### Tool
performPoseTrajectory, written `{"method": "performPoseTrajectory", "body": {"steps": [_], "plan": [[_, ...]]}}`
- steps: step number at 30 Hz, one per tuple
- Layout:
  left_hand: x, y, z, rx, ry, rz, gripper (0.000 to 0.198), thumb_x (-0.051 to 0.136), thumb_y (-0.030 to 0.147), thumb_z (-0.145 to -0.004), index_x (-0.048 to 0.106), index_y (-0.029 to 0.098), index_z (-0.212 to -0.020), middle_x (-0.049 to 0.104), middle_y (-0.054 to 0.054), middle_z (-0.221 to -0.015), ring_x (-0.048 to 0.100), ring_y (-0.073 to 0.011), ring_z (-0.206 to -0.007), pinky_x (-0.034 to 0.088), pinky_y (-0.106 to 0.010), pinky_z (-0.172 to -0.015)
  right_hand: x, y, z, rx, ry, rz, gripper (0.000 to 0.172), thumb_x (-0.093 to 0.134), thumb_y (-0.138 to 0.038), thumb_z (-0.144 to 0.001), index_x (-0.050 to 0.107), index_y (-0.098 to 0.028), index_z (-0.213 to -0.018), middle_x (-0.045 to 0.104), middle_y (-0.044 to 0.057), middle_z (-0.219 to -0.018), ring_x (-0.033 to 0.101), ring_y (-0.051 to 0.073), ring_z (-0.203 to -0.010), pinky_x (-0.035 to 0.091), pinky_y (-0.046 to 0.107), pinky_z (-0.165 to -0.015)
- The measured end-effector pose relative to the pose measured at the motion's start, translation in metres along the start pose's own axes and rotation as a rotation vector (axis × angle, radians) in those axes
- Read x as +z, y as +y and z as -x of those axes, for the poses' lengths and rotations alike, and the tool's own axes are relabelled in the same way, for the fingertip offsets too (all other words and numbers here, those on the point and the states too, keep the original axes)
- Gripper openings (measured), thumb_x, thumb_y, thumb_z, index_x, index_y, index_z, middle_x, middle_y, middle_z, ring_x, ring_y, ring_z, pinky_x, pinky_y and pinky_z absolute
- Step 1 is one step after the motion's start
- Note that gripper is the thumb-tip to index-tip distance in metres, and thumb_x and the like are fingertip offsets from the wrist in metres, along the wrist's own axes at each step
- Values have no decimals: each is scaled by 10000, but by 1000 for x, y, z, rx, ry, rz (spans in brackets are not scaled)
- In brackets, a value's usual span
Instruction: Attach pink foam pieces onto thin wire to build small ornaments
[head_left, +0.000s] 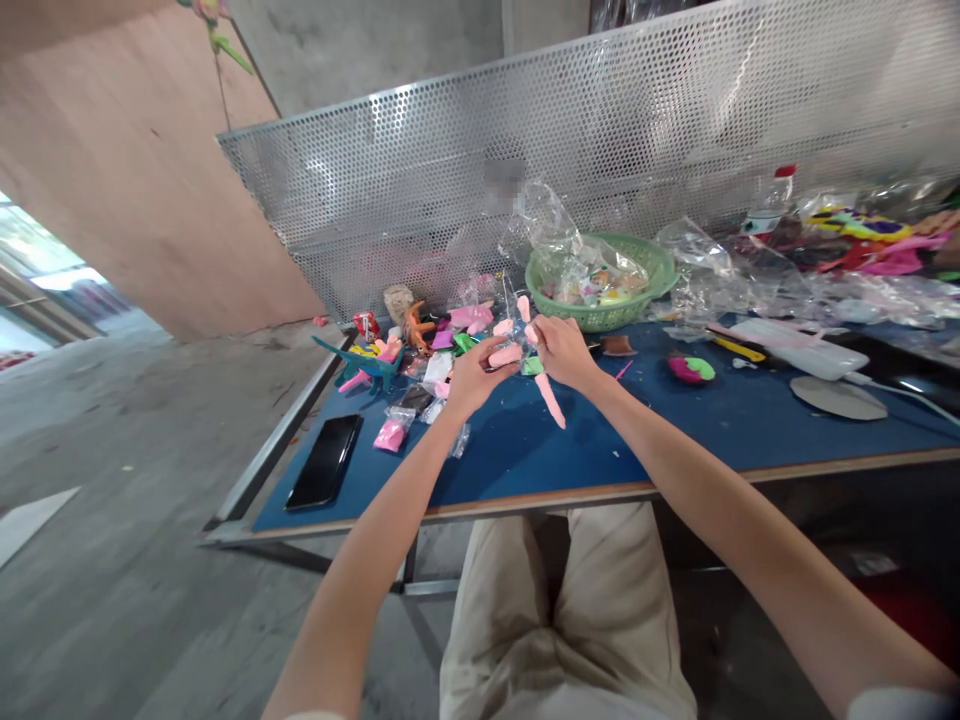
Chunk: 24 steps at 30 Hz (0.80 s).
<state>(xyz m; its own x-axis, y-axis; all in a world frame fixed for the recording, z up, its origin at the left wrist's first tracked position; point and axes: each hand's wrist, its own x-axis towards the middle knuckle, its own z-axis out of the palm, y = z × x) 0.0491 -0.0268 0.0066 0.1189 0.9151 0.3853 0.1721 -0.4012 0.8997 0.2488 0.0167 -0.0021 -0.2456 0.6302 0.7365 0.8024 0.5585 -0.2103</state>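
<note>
Over the blue tabletop, both hands are at a pink figure point(553, 402) with several long, finger-like limbs, which looks like modelling clay. My left hand point(474, 378) is closed around its left side, thumb and fingers at one of the limbs. My right hand point(562, 350) pinches the upper right part, and its fingers hide the spot they grip. One limb points down toward me, another up. A small light green piece point(532, 366) shows between the hands; I cannot tell whether it is joined to the figure. Thin wire-like strands rise just behind.
A green basket point(664, 275) holding plastic bags stands behind my right hand. Left are small clay packets point(390, 434), a teal tray point(386, 372) and a black phone point(324, 462). Right are a magenta-and-green lump point(690, 370), a yellow cutter point(739, 348) and a bottle point(769, 205). Perforated metal panel point(420, 180) behind.
</note>
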Motion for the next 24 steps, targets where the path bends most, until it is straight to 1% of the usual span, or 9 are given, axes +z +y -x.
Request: {"method": "performPoseTrajectory", "body": {"steps": [3,5,7,10,13,16,19,21,24], "plan": [[0,-2,0,69,-18,-98,458,891,262,-746,782,269,-1191,766,-77,-1241,699,-295,-1175,508,-413,-1079,1,0,0,6,6,-20,333,287,-296,-1088,570,-220,-930,667,106,-808,589,286,-817,342,400,-759],[-1,0,0,105,-9,-157,385,871,276,-776,800,279,-1153,775,-69,-1219,686,-302,-1206,473,-424,-1129,0,-1,0,20,-6,-34,313,304,-283,-1079,579,-214,-947,677,108,-823,589,287,-819,340,398,-753],[-2,2,1,116,2,-186,329,864,291,-788,814,278,-1113,786,-68,-1186,688,-304,-1192,458,-424,-1144,-1,-3,0,30,-27,-34,294,322,-271,-1072,587,-204,-963,686,113,-839,591,288,-828,338,398,-755],[-1,4,1,111,17,-203,290,867,308,-792,826,270,-1076,796,-69,-1143,712,-290,-1102,473,-407,-1115,-4,-6,0,31,-56,2,292,329,-267,-1072,595,-193,-977,695,125,-859,598,294,-864,338,398,-773],[0,0,1,122,34,-237,324,873,321,-794,820,259,-1108,802,-71,-1127,730,-275,-1056,507,-386,-1066,-7,-10,0,35,-73,52,304,320,-269,-1077,600,-189,-990,700,135,-895,608,305,-911,340,407,-804],[0,-4,-1,150,51,-364,388,867,307,-809,795,248,-1186,807,-72,-1146,744,-267,-1056,545,-381,-1025,-9,-12,0,17,-59,75,333,286,-269,-1084,593,-197,-980,703,129,-907,610,305,-920,341,412,-823],[0,-6,-1,195,33,-479,351,831,288,-854,792,240,-1200,813,-68,-1146,759,-252,-1040,571,-373,-1001,-9,-13,1,8,-51,89,357,259,-280,-1094,585,-201,-971,696,119,-890,610,290,-906,338,405,-831],[1,-6,0,210,33,-482,314,807,280,-875,797,236,-1186,815,-63,-1139,767,-242,-1025,583,-363,-983,-9,-13,2,17,-62,95,361,256,-284,-1096,584,-198,-972,687,116,-877,611,286,-897,334,404,-834],[4,-6,2,192,58,-408,283,800,267,-871,808,230,-1152,818,-58,-1124,773,-238,-1016,596,-349,-946,-8,-15,4,37,-76,95,355,262,-282,-1090,583,-197,-964,679,118,-864,607,292,-881,328,408,-822]]}}
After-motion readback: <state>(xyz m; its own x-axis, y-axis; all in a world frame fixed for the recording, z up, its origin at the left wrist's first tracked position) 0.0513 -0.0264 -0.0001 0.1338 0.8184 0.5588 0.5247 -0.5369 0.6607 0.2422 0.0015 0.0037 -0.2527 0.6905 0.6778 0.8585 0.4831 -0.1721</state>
